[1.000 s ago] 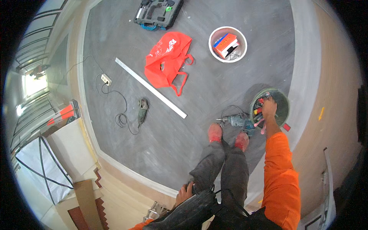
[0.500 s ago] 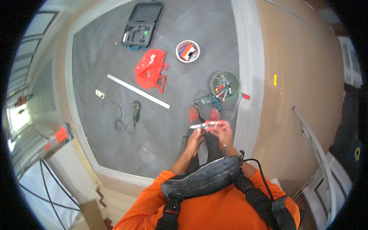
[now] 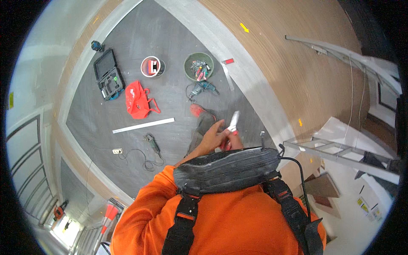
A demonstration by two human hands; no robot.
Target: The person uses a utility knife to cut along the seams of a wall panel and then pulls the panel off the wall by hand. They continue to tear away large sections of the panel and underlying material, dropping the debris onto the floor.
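I have a slim hand tool between my left hand and my right hand, just right of the middle of the frame. Its far end is a pale, silvery, blade-like piece, pointing toward the top of the picture with a slight lean to the right. Below that, its grip is red, showing in patches lower down, where my fingers hide much of it. The pale end sticks out past them, uncovered. Blur keeps me from telling its exact kind.
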